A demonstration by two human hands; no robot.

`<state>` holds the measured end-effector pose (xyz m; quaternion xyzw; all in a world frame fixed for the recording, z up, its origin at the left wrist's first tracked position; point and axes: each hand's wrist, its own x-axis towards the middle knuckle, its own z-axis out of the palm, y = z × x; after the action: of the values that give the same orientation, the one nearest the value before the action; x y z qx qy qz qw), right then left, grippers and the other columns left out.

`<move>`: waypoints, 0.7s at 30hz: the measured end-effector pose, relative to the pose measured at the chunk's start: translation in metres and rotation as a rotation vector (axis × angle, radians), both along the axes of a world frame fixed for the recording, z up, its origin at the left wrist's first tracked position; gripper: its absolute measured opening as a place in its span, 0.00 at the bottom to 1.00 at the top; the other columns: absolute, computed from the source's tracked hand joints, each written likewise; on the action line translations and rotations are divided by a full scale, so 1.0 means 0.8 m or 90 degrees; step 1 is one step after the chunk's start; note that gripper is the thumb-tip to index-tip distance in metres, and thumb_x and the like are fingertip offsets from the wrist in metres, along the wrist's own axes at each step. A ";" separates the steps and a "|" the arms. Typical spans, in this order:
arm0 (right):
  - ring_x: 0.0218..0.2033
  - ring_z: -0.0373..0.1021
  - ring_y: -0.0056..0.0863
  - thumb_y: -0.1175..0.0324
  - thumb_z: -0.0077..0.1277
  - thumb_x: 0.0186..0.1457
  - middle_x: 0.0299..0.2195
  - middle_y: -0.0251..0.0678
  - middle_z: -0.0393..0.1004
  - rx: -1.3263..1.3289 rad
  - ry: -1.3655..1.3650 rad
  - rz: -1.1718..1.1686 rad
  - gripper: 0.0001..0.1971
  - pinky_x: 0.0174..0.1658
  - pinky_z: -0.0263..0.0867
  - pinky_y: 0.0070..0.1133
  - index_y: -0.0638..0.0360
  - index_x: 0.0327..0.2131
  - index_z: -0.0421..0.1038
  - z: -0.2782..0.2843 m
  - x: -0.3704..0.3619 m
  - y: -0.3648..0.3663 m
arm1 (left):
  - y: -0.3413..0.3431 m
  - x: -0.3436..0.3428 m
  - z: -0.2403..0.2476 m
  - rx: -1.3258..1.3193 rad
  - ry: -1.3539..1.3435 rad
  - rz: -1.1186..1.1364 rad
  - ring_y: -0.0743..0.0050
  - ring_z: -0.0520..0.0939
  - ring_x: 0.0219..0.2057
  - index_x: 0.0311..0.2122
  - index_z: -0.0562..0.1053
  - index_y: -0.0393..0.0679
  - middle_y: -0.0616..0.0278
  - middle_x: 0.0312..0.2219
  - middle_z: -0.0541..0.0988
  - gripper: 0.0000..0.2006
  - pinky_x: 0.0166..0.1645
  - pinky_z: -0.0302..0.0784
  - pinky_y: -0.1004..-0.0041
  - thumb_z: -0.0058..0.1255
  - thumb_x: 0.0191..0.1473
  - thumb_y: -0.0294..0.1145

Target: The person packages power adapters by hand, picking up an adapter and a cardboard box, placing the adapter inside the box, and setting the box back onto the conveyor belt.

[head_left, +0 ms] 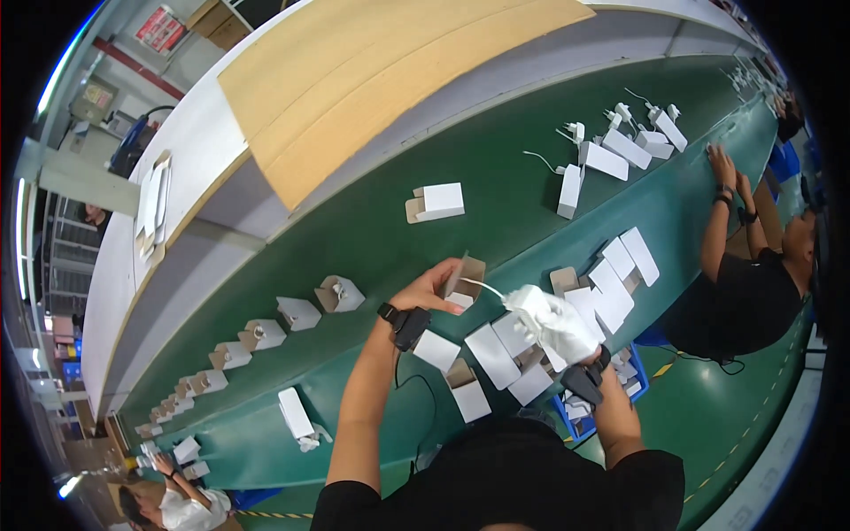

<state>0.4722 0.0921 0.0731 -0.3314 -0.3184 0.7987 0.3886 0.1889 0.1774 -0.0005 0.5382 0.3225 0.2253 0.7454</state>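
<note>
My left hand (428, 290) is closed on the side of a small white carton (475, 269). The carton's top is open, with brown cardboard showing inside. From its opening a thin white cord (483, 285) runs right to my right hand (556, 326), which seems to wear a white glove. The fingers of that hand are drawn together at the cord's end; whatever else they hold is hidden. Below and between my hands, several white cartons (492, 356) lie close together, some with open ends. Another group of white cartons (611, 296) lies just beyond my right hand.
One open carton (443, 201) lies farther back on the green bench (372, 230). A row of open cartons (298, 312) runs left. White plug chargers (575, 133) rest by cartons at the far right. A blue bin (642, 376) stands near my right arm. Co-workers (739, 296) sit on both sides.
</note>
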 end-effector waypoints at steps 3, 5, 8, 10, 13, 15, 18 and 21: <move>0.35 0.71 0.28 0.58 0.54 0.49 0.40 0.41 0.72 0.128 -0.192 0.066 0.24 0.32 0.69 0.22 0.64 0.46 0.65 0.009 -0.022 0.022 | -0.026 0.014 0.021 0.088 0.064 -0.031 0.74 0.70 0.47 0.54 0.60 0.40 0.64 0.43 0.70 0.41 0.53 0.62 0.74 0.68 0.31 0.29; 0.32 0.72 0.36 0.64 0.53 0.45 0.32 0.44 0.74 0.719 -0.766 0.244 0.16 0.31 0.69 0.25 0.65 0.36 0.69 0.016 -0.047 0.029 | -0.049 0.025 0.032 0.182 0.120 -0.064 0.74 0.70 0.47 0.54 0.60 0.40 0.64 0.43 0.70 0.42 0.53 0.62 0.75 0.69 0.30 0.30; 0.30 0.72 0.39 0.67 0.51 0.44 0.29 0.44 0.73 0.765 -0.909 0.294 0.12 0.31 0.69 0.28 0.63 0.31 0.69 0.027 -0.080 0.024 | -0.076 0.021 0.039 0.164 0.132 0.010 0.74 0.68 0.48 0.53 0.61 0.41 0.64 0.45 0.69 0.40 0.52 0.65 0.73 0.68 0.31 0.28; 0.30 0.72 0.40 0.68 0.50 0.43 0.28 0.44 0.73 0.788 -0.978 0.317 0.09 0.31 0.69 0.29 0.62 0.29 0.69 0.031 -0.084 0.031 | -0.085 0.014 0.038 0.157 0.141 0.047 0.74 0.68 0.49 0.52 0.62 0.41 0.64 0.46 0.68 0.39 0.51 0.66 0.73 0.68 0.31 0.26; 0.30 0.72 0.38 0.68 0.48 0.44 0.29 0.41 0.74 0.914 -0.636 0.125 0.06 0.33 0.69 0.30 0.59 0.26 0.69 0.035 -0.081 0.052 | -0.092 0.000 0.020 0.141 0.037 0.184 0.70 0.70 0.47 0.50 0.64 0.41 0.60 0.44 0.70 0.37 0.52 0.64 0.73 0.68 0.30 0.32; 0.31 0.72 0.36 0.68 0.48 0.45 0.29 0.40 0.74 0.885 -0.734 0.207 0.06 0.34 0.68 0.29 0.58 0.27 0.70 0.006 -0.092 0.059 | -0.080 0.016 0.017 0.211 0.090 0.172 0.69 0.70 0.47 0.50 0.64 0.41 0.59 0.44 0.70 0.37 0.53 0.64 0.72 0.68 0.30 0.32; 0.33 0.72 0.34 0.66 0.48 0.47 0.30 0.38 0.74 0.811 -0.898 0.377 0.07 0.36 0.68 0.28 0.56 0.28 0.71 -0.044 -0.109 0.093 | -0.062 0.012 -0.002 0.346 0.211 0.161 0.68 0.70 0.48 0.49 0.64 0.40 0.58 0.44 0.70 0.37 0.53 0.64 0.71 0.68 0.29 0.31; 0.39 0.69 0.41 0.64 0.50 0.48 0.35 0.46 0.73 0.715 -0.685 -0.076 0.13 0.43 0.66 0.29 0.63 0.35 0.72 -0.084 -0.072 0.203 | -0.045 -0.064 -0.050 0.314 0.219 0.401 0.66 0.70 0.48 0.48 0.65 0.37 0.57 0.45 0.68 0.33 0.52 0.65 0.69 0.66 0.35 0.31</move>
<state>0.4143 0.2541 0.0062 -0.4437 -0.8012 0.2250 0.3326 0.1375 0.1417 -0.0404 0.6053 0.5268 0.4189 0.4249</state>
